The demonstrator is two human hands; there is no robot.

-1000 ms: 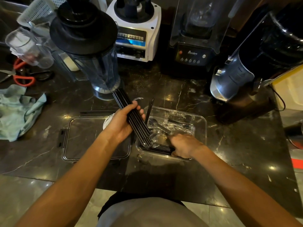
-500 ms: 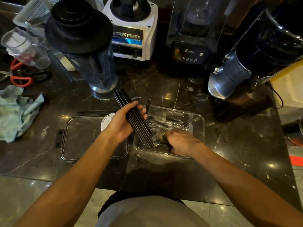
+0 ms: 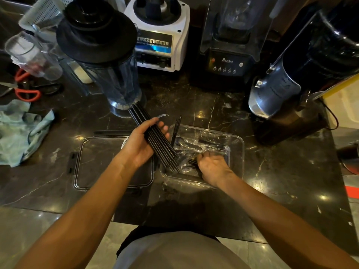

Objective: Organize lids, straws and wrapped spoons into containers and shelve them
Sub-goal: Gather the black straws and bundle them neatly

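My left hand (image 3: 140,145) grips a bundle of long black straws (image 3: 155,139), held slanted over the left edge of a clear plastic container (image 3: 238,150). Inside the container lie wrapped spoons (image 3: 198,145) in clear film and a few loose black straws (image 3: 192,163). My right hand (image 3: 212,167) reaches into the container's near side and closes on those loose straws. Two more straws (image 3: 177,128) lean upright against the container's far left corner. A flat clear lid (image 3: 108,162) lies on the counter to the left, with a white round lid (image 3: 125,141) partly hidden behind my left hand.
A blender jar with a black lid (image 3: 108,61) stands just behind the straws. A white blender base (image 3: 161,35), a black blender (image 3: 229,45) and a grinder (image 3: 291,80) line the back. A green cloth (image 3: 21,133) and orange scissors (image 3: 25,90) lie at the left.
My right hand has slid further into the container toward the loose straws. My left hand has kept the straw bundle in nearly the same place.
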